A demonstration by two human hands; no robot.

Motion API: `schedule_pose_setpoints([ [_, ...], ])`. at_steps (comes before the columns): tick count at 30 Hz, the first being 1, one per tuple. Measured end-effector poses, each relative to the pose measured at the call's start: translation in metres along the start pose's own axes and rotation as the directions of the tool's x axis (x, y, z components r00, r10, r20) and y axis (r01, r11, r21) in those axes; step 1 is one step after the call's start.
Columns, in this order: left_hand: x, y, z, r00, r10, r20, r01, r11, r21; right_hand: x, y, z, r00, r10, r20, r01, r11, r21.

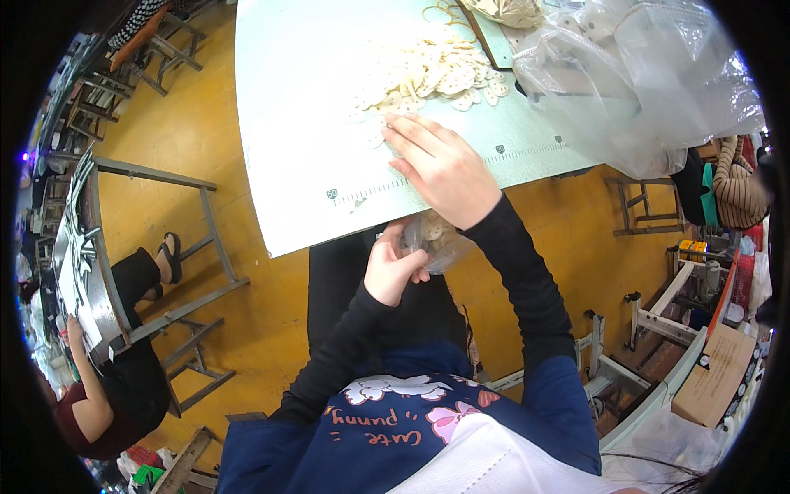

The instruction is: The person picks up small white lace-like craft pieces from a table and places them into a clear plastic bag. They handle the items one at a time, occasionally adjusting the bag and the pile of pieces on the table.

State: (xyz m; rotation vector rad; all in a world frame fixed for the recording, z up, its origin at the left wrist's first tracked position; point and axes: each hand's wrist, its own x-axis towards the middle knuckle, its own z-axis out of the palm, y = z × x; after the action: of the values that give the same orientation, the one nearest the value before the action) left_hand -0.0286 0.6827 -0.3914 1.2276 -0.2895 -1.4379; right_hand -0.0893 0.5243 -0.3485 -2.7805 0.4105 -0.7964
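My left hand is closed round the rim of a clear plastic bag, just below the front edge of the white table. Pale pieces show inside the bag. Above it, over the tabletop, my right hand has its fingers stretched out flat and together, pointing left. Its fingertips are beside a few loose cream pieces; whether they touch is hard to tell. Beyond them lies a heap of thin, flat cream pieces with small dark holes.
Large clear plastic bags lie at the table's right end. A ruler scale runs along the front edge. On the left, another person's arm rests at a dark table. A cardboard box stands at lower right.
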Motion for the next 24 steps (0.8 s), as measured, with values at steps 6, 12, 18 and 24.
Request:
schedule_pose_setpoints([
  [6,0.0,0.0,0.0,1.0,0.007,0.015,-0.007,1.0,0.004,-0.038,-0.008,-0.027,0.994,0.078,0.072,-0.079,0.997,0.011],
  [12,0.0,0.001,0.0,1.0,-0.017,0.017,0.017,1.0,0.004,-0.073,-0.029,-0.059,0.98,0.086,0.178,-0.091,0.996,0.018],
  [18,0.0,0.0,0.001,1.0,0.02,0.013,-0.02,1.0,-0.002,-0.071,-0.032,-0.075,0.991,0.069,0.118,-0.072,0.997,0.027],
  [24,0.0,0.001,-0.001,0.999,-0.037,0.001,0.037,0.998,0.042,-0.014,0.026,-0.05,0.992,0.088,-0.094,-0.096,0.992,-0.085],
])
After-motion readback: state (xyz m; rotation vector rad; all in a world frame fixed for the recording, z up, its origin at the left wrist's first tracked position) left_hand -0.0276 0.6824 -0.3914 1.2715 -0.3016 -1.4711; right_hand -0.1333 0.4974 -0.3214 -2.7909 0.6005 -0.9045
